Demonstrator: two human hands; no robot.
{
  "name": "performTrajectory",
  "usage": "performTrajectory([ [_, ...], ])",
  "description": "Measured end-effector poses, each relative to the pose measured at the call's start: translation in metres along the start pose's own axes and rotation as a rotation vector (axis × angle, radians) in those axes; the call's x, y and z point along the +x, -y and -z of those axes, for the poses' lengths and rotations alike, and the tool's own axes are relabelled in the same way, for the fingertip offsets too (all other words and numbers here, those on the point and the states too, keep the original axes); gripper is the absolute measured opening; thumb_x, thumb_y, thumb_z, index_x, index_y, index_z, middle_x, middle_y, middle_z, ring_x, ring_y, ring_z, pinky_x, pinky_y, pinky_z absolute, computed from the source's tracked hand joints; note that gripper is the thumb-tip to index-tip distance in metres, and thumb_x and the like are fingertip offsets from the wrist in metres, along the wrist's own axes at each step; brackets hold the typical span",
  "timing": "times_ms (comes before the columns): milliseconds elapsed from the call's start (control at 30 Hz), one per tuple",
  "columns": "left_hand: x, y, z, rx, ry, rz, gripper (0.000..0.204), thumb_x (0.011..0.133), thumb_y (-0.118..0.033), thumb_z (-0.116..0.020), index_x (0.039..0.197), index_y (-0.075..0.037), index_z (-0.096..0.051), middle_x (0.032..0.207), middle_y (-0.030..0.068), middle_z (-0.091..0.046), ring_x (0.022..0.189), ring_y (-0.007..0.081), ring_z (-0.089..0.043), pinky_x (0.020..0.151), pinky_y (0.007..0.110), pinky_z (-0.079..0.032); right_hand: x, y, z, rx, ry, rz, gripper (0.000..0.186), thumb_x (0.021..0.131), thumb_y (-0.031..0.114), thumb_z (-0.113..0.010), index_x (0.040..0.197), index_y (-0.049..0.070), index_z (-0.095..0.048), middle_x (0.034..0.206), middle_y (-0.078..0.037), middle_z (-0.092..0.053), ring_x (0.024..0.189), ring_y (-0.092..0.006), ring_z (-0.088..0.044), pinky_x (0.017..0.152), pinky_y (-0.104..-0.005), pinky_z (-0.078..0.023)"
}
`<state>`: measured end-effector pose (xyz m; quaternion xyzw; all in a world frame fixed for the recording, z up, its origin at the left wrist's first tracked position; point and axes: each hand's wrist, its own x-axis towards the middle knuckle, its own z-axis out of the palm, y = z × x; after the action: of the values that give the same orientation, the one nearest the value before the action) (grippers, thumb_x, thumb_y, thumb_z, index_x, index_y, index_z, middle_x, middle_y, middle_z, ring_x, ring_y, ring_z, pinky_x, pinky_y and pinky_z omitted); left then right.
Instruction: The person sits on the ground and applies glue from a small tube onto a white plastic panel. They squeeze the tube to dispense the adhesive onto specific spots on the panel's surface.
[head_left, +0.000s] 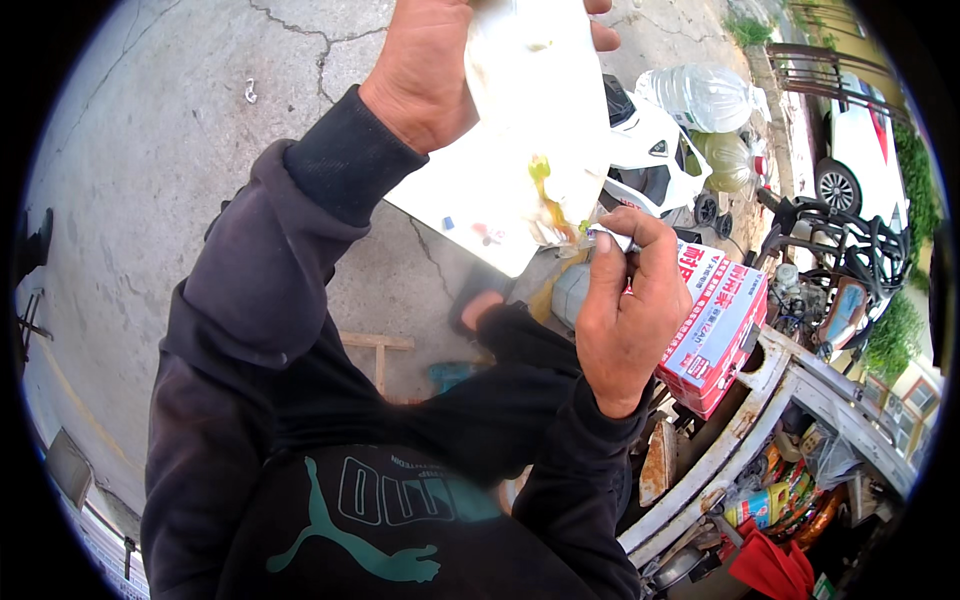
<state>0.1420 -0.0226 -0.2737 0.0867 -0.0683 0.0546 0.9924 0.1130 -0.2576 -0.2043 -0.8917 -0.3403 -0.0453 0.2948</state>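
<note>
My left hand grips a white panel near the top of the view, with fingertips showing past its far right edge. The panel is tilted and its upper part is washed out by glare. Yellow-green and brown smears run down its lower right, and a small blue mark sits lower left. Beside these smears, my right hand pinches a small whitish item between thumb and forefinger. Its tip comes close to the panel; whether they touch I cannot tell. Most of the small item is hidden by the fingers.
A red and white cardboard box sits just right of my right hand, by a rusty metal frame holding clutter. Beyond are a white plastic vehicle body, large clear jugs, a motorcycle and a parked white car.
</note>
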Motion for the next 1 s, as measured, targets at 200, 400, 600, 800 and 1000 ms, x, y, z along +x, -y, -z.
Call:
performTrajectory([
  [200, -0.003, 0.0, -0.009, 0.009, -0.084, -0.008, 0.056, 0.089, -0.017, -0.048, 0.136, 0.014, -0.049, 0.121, 0.0248, -0.066, 0.11, 0.0399, -0.069, 0.097, 0.055, -0.058, -0.002, 0.002, 0.001, -0.067, -0.007, 0.009, 0.014, 0.091, -0.007, -0.065, 0.104, -0.001, -0.065, 0.094, -0.007, -0.071, 0.058, -0.0089, -0.049, 0.054, -0.0266, -0.039],
  [400, -0.004, 0.001, -0.01, 0.048, -0.091, -0.032, 0.056, 0.089, -0.017, -0.049, 0.136, 0.013, -0.049, 0.121, 0.0242, -0.066, 0.111, 0.0401, -0.069, 0.098, 0.055, -0.057, -0.002, 0.0, -0.002, -0.125, -0.048, 0.032, 0.018, 0.089, -0.007, -0.069, 0.106, -0.001, -0.069, 0.097, -0.007, -0.071, 0.065, -0.0106, -0.056, 0.059, -0.0258, -0.046],
  [600, -0.002, 0.0, -0.011, 0.058, -0.135, -0.017, 0.057, 0.088, -0.017, -0.05, 0.136, 0.012, -0.049, 0.121, 0.0234, -0.066, 0.111, 0.0394, -0.068, 0.1, 0.054, -0.056, -0.001, 0.004, 0.003, -0.146, -0.01, 0.003, 0.022, 0.087, -0.004, -0.074, 0.108, -0.001, -0.07, 0.102, -0.012, -0.072, 0.077, -0.0178, -0.065, 0.066, -0.0289, -0.052],
  [800, -0.003, -0.001, -0.01, 0.066, -0.125, -0.018, 0.056, 0.088, -0.017, -0.05, 0.136, 0.012, -0.049, 0.121, 0.0231, -0.066, 0.112, 0.0393, -0.068, 0.1, 0.054, -0.056, -0.004, 0.005, -0.007, 0.062, -0.105, -0.238, 0.021, 0.084, -0.002, -0.08, 0.102, -0.001, -0.069, 0.096, -0.011, -0.073, 0.076, -0.0196, -0.07, 0.065, -0.0296, -0.055],
  [1000, -0.002, 0.001, -0.012, 0.072, -0.13, -0.022, 0.057, 0.088, -0.017, -0.05, 0.137, 0.012, -0.048, 0.121, 0.0229, -0.066, 0.112, 0.0391, -0.068, 0.1, 0.054, -0.056, -0.003, 0.0, -0.006, -0.044, -0.114, -0.074, 0.023, 0.083, -0.003, -0.082, 0.102, -0.001, -0.069, 0.093, -0.01, -0.075, 0.074, -0.0157, -0.069, 0.063, -0.0278, -0.054],
])
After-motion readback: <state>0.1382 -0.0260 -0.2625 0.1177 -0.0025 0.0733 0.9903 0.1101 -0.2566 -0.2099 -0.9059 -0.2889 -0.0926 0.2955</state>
